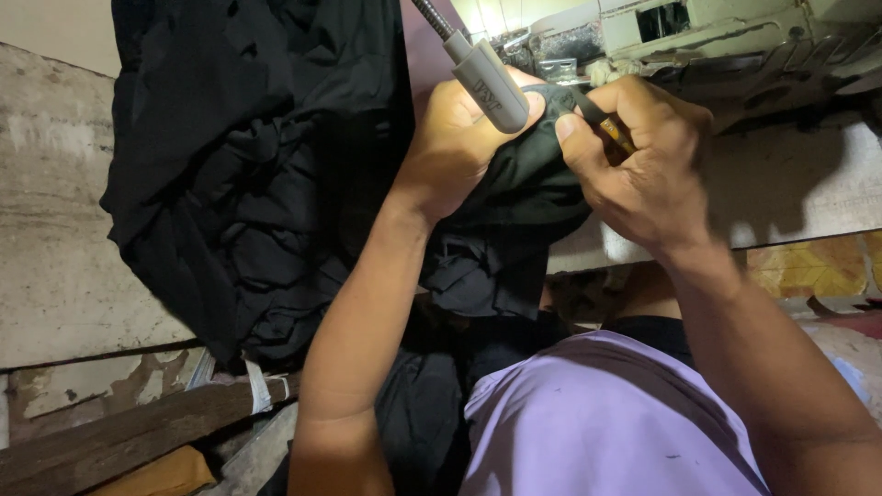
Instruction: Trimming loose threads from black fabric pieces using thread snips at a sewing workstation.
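Under lamp head, black fabric hides left hand fingertips.

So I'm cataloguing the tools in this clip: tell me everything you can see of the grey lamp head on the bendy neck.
The grey plastic lamp head is a small blocky rectangular piece, matt and smooth, with marking on its side. It hangs tilted at the end of a ribbed metal flexible neck that enters from the top edge. It sits just above the left hand and beside the black cloth that both hands pinch. Its lit face is not visible, and whether it touches the hand cannot be told.
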